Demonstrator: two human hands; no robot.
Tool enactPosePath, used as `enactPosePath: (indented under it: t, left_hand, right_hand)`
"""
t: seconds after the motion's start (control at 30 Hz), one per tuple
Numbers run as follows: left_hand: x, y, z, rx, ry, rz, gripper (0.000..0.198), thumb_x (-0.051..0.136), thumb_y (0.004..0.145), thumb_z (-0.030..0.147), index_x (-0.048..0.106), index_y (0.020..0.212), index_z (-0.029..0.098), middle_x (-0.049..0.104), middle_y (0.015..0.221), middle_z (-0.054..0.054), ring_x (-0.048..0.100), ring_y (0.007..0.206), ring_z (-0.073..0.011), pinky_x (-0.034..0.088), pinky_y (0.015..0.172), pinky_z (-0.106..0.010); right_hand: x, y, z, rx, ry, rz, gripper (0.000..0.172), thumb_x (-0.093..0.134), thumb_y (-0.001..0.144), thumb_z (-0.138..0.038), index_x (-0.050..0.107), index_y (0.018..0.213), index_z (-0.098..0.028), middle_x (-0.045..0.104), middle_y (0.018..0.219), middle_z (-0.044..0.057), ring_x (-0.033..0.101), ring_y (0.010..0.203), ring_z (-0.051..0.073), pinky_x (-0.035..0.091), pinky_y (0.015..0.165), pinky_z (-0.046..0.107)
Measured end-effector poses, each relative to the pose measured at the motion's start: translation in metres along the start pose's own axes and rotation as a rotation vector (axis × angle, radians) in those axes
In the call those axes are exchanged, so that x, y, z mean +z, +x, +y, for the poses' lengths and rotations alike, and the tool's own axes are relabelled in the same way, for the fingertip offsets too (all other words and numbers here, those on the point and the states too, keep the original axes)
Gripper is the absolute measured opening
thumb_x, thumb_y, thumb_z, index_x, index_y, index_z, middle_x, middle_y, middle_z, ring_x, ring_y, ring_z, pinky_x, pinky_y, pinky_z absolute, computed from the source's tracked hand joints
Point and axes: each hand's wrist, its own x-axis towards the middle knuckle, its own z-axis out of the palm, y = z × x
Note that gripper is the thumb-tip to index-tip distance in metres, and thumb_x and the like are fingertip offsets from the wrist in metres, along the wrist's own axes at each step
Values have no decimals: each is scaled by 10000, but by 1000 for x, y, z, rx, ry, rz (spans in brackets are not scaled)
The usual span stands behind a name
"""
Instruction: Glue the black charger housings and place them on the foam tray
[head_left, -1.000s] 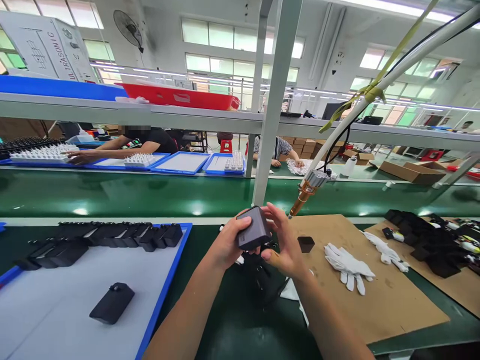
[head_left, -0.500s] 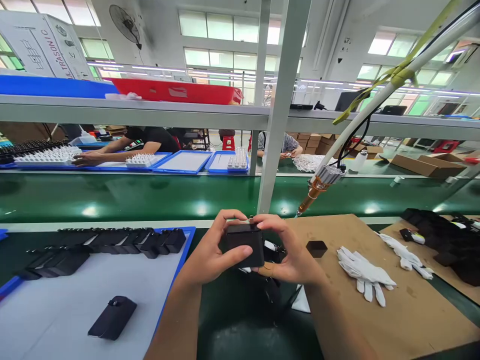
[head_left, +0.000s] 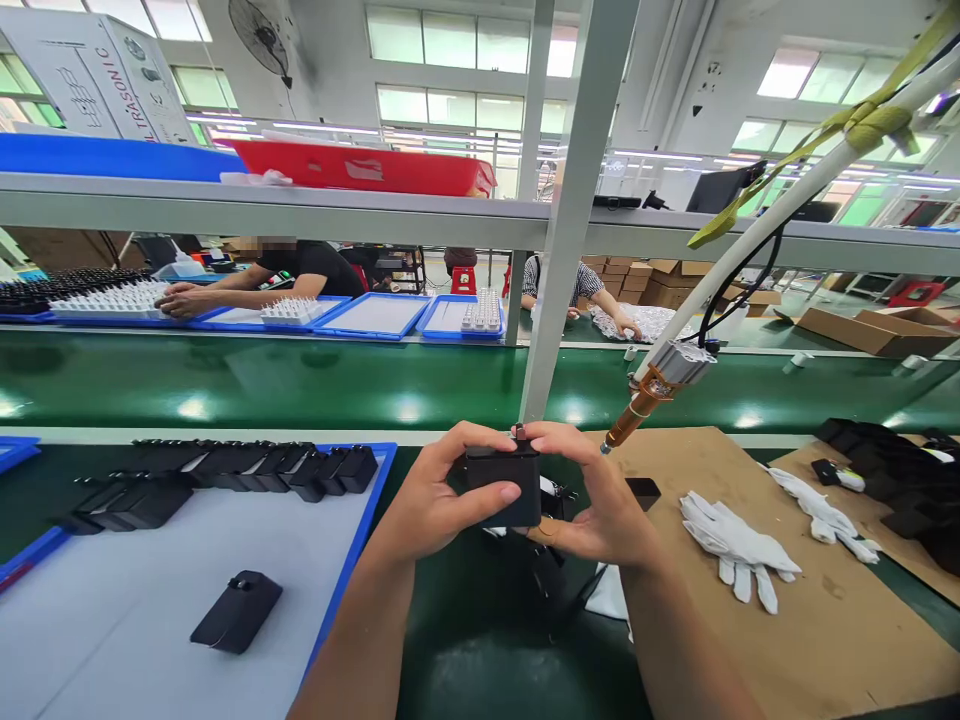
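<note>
Both hands hold a black rectangular box-shaped housing (head_left: 506, 482) above the green bench. My left hand (head_left: 450, 490) grips it from the left, thumb across its near face and fingers over the top edge. My right hand (head_left: 589, 495) is curled at its right side, with index fingertip at a small knob on the top and thumb near the lower right corner. Dark parts with cable (head_left: 555, 580) lie on the bench beneath, partly hidden by the hands. A similar black housing (head_left: 237, 612) lies alone on the white-lined blue tray (head_left: 135, 600) at left.
Rows of black housings (head_left: 285, 468) stand along the tray's back. An orange-tipped tool (head_left: 637, 410) hangs from a pole to the right. White gloves (head_left: 739, 545) lie on brown cardboard (head_left: 705, 650), beside black parts (head_left: 885, 470). Two people work beyond the green strip (head_left: 262, 380).
The view has shifted slightly, so most things sit a little to the right. Both hands keep their hold on the black housing. A co-worker in stripes has stretched an arm over the white pile.
</note>
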Motion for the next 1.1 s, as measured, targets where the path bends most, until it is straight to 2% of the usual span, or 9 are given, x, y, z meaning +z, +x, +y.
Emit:
enactPosePath:
  t: [0.2, 0.3, 0.37, 0.47, 0.57, 0.77, 0.93, 1.1]
  left_hand:
    - [3, 1, -2, -7, -1, 42, 234, 725, 807, 281, 681, 1035, 255, 672, 968, -25, 623, 826, -156, 500, 716, -233]
    - [4, 1, -1, 0, 16, 24, 253, 704, 825, 314, 669, 1067, 248, 664, 974, -34, 615, 821, -158, 499, 716, -239]
    - [5, 1, 1, 15, 9, -30, 357, 745, 785, 325, 633, 1120, 269, 645, 1028, -33, 610, 838, -160, 502, 716, -238]
    - [6, 0, 5, 17, -4, -126, 631, 847, 664, 289, 542, 1216, 326, 599, 1111, -25, 614, 895, -172, 516, 734, -245]
    - [8, 0, 6, -6, -4, -159, 695, 855, 651, 238, 487, 1231, 344, 573, 1116, -23, 621, 923, -176, 526, 751, -254]
    - [6, -1, 1, 10, 25, -130, 705, 887, 597, 263, 502, 1186, 310, 563, 1134, -41, 612, 886, -178, 528, 723, -267]
    - [5, 0, -3, 66, 26, -114, 695, 889, 597, 299, 516, 1183, 316, 579, 1148, -45, 609, 954, -199, 526, 782, -294]
    - [9, 7, -8, 234, 146, -7, 705, 866, 573, 493, 568, 1177, 284, 524, 1165, -81, 534, 1071, -258, 512, 817, -346]
  right_hand:
    - [1, 2, 1, -77, -72, 28, 739, 790, 739, -237, 421, 1377, -284, 579, 1257, 120, 580, 1167, 273, 523, 953, 449]
    - [0, 2, 1, -93, -76, 47, 741, 800, 729, -257, 430, 1370, -290, 583, 1229, 117, 591, 1131, 272, 531, 922, 444]
    - [-2, 2, 2, -98, -73, 58, 741, 802, 726, -276, 435, 1370, -292, 582, 1222, 118, 591, 1117, 273, 529, 914, 443]
    - [-3, 1, 4, -108, -57, 77, 736, 801, 729, -319, 443, 1371, -284, 579, 1213, 120, 590, 1109, 274, 523, 915, 436]
    - [-3, 0, 6, -104, -51, 84, 724, 797, 728, -368, 454, 1360, -286, 583, 1195, 117, 597, 1089, 274, 526, 903, 431]
    - [-2, 0, 7, -94, -19, 93, 697, 788, 717, -389, 466, 1328, -296, 604, 1141, 112, 611, 1035, 284, 543, 842, 437]
    - [-1, -2, 8, -78, 2, 106, 699, 802, 694, -404, 483, 1304, -284, 607, 1115, 113, 609, 1016, 286, 538, 839, 444]
    - [-1, -2, 8, -41, -34, 119, 705, 790, 704, -442, 467, 1314, -300, 606, 1124, 110, 606, 1022, 292, 540, 843, 454]
